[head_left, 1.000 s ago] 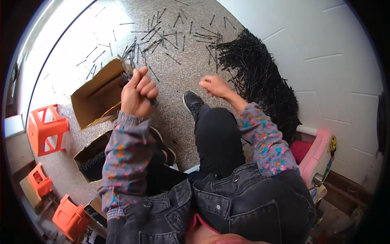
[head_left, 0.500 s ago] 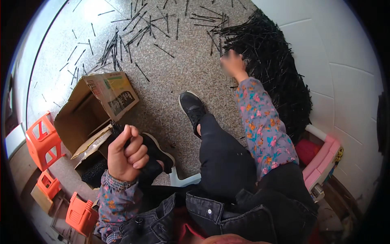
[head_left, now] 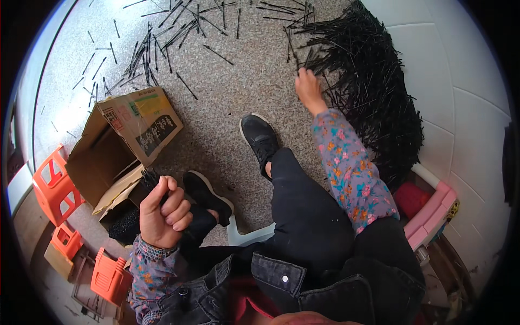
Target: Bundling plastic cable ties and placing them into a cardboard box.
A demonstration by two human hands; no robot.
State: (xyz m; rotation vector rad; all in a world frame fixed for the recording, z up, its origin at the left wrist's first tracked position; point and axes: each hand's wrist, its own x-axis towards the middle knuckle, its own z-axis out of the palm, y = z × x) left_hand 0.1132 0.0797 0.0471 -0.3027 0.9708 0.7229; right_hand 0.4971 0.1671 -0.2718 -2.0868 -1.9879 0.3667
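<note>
My left hand (head_left: 164, 212) is raised in front of my left knee, its fingers curled closed around a bundle of thin black sticks (head_left: 149, 180). The bundle's tips poke out on the side toward the cardboard box (head_left: 154, 122); the rest is hidden by the hand. My right hand (head_left: 310, 91) reaches forward to the left edge of a large heap of thin black sticks (head_left: 374, 92). Its fingers are bent together at a few sticks there; what they pinch is too small to make out. The open box lies tilted, with a dense black mass (head_left: 125, 228) beside its lower flap.
Loose black sticks (head_left: 143, 54) are scattered over the speckled floor (head_left: 227, 103) ahead. Orange plastic stools (head_left: 54, 187) stand at left. A pink-and-white object (head_left: 433, 214) and a red bundle (head_left: 410, 198) are at right, by the white wall (head_left: 460, 103). My shoes (head_left: 259, 138) rest between box and heap.
The view has shifted slightly. My right hand, blurred at the fingers before, now shows sharply near the same edge of the heap. The left hand stays closed on its bundle.
</note>
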